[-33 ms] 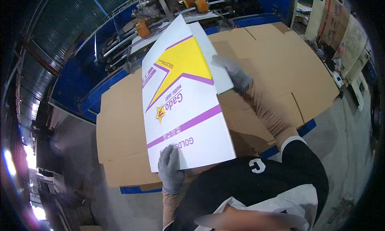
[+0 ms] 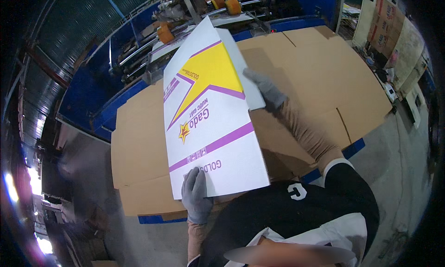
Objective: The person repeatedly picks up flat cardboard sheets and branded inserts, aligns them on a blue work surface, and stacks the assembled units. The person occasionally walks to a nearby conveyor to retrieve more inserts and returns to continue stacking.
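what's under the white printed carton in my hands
Brown cardboard shows either side of the white printed carton, with blue edges peeking out below the cardboard. Whatever lies directly under the carton is covered, so I cannot tell.

Bright on the sheet point(image 2: 222, 114); dark and bent toward the rim; glaring at lower left; shadowed on cardboard point(image 2: 320, 77) right of centre.

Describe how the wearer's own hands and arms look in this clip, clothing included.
The left hand and right hand wear grey gloves. Wrinkled tan-brown sleeves meet the gloves at the wrists. On the right upper arm, a black sleeve ends in a white band. No cables show.
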